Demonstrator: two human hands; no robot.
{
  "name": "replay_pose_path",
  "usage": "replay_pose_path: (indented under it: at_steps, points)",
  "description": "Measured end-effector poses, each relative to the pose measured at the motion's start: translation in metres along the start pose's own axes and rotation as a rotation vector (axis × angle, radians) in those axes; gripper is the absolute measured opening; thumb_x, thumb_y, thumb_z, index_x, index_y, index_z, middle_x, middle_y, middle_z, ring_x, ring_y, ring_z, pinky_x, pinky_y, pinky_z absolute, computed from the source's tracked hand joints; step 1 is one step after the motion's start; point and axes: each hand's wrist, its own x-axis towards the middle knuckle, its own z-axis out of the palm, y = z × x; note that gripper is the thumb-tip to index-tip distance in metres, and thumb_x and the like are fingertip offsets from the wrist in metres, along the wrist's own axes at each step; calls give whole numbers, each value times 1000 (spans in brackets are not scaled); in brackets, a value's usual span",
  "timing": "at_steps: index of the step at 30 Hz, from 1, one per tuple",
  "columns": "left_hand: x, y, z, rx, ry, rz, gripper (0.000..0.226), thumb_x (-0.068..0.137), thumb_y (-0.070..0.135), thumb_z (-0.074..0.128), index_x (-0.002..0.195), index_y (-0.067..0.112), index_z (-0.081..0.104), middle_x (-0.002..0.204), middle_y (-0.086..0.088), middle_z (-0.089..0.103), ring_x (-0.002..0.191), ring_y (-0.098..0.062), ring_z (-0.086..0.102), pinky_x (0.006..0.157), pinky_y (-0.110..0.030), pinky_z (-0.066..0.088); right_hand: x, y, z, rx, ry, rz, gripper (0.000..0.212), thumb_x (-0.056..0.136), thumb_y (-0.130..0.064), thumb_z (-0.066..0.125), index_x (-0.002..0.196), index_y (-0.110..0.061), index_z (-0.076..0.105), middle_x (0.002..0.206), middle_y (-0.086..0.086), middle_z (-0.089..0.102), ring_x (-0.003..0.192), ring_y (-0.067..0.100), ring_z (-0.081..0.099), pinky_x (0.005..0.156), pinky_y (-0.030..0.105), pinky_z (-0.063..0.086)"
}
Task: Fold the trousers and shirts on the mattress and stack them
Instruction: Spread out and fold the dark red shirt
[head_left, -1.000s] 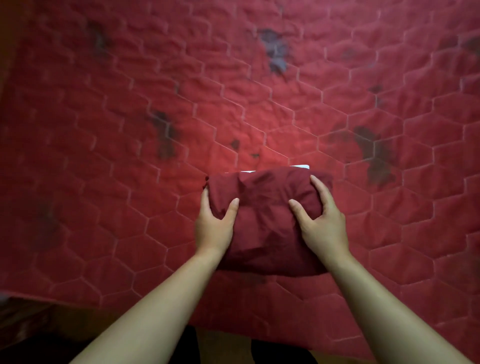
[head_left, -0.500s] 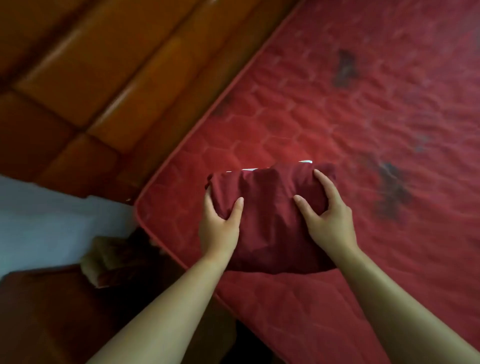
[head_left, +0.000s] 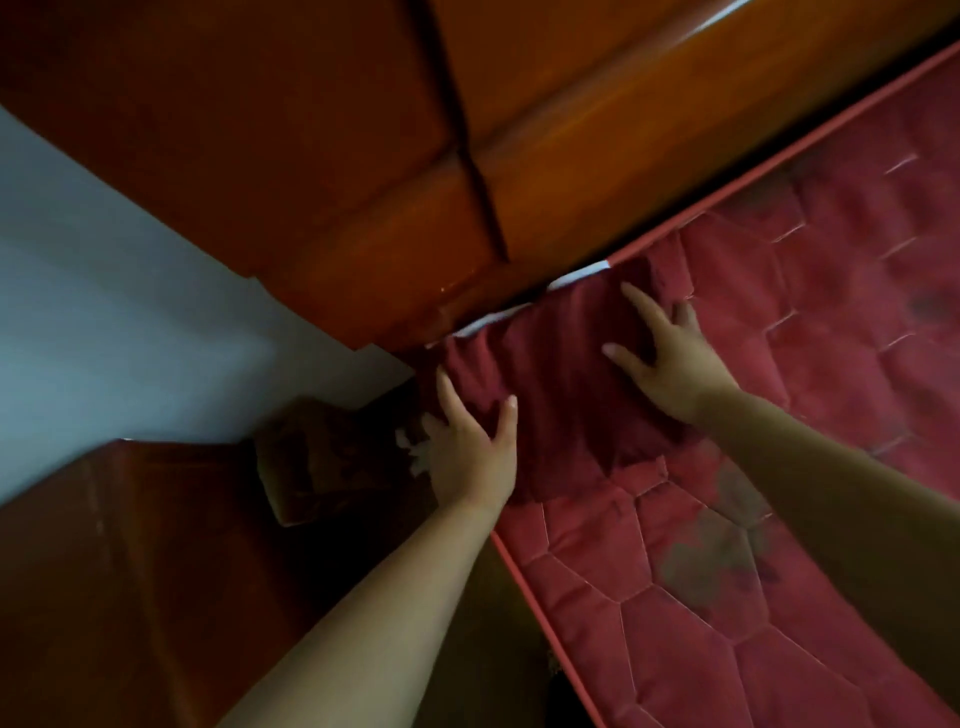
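Observation:
A folded dark red garment (head_left: 561, 374) lies at the corner of the red quilted mattress (head_left: 779, 519), close against the wooden headboard. A strip of white cloth (head_left: 576, 276) shows along its far edge. My left hand (head_left: 470, 457) grips the garment's left end, thumb on top and fingers around the side. My right hand (head_left: 670, 353) rests on its right part with fingers spread over the fabric. Whether other folded clothes lie under it is hidden.
An orange-brown wooden headboard (head_left: 363, 156) runs along the mattress's far edge. A dark wooden bedside piece (head_left: 130, 571) stands at lower left, with a brownish box (head_left: 322, 457) beside it. A pale wall (head_left: 104, 312) is at left. The mattress has dark stains.
My hands have carried the folded garment left to the mattress corner by the headboard and set it down. The view has swung left with it. My right hand's fingers have spread flatter.

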Motion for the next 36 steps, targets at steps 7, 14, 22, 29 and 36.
replay_pose_path:
  at_steps: [7, 14, 22, 29, 36]
  points:
    - [11, -16, 10, 472, 218, 595, 69, 90, 57, 37, 149, 26, 18, 152, -15, 20, 137, -34, 24, 104, -54, 30, -15, -3, 36, -345, 308, -178, 64, 88, -53, 51, 141, -20, 38, 153, 14, 19, 139, 39, 17, 109, 56, 20]
    - [10, -5, 9, 689, -72, 603, 64, 89, 62, 20, 146, 34, 23, 153, -5, 27, 140, -27, 22, 110, -53, 17, -34, -8, 43, -396, 53, -142, 67, 90, -55, 40, 147, -25, 24, 156, 4, 17, 144, 26, 12, 115, 47, 12]
    - [-74, 56, -69, 739, -69, 710, 68, 86, 69, 13, 145, 37, 21, 153, -3, 27, 140, -33, 19, 101, -66, 27, -136, -58, -61, -296, 90, 4, 76, 86, -64, 33, 147, -21, 21, 155, 7, 15, 141, 34, 15, 109, 59, 25]
    - [-233, 139, -132, 710, -14, 885, 73, 85, 72, 7, 143, 34, 27, 149, -4, 35, 140, -30, 24, 101, -68, 23, -315, -82, -190, -345, 212, -35, 77, 84, -68, 19, 146, -23, 26, 154, 4, 22, 141, 29, 20, 111, 55, 23]
    - [-418, 228, -173, 619, -52, 1183, 74, 84, 71, 11, 145, 33, 25, 150, -3, 33, 141, -25, 22, 106, -62, 21, -505, -92, -311, -333, 461, 70, 75, 85, -67, 25, 144, -21, 31, 153, 4, 25, 140, 27, 22, 110, 55, 25]
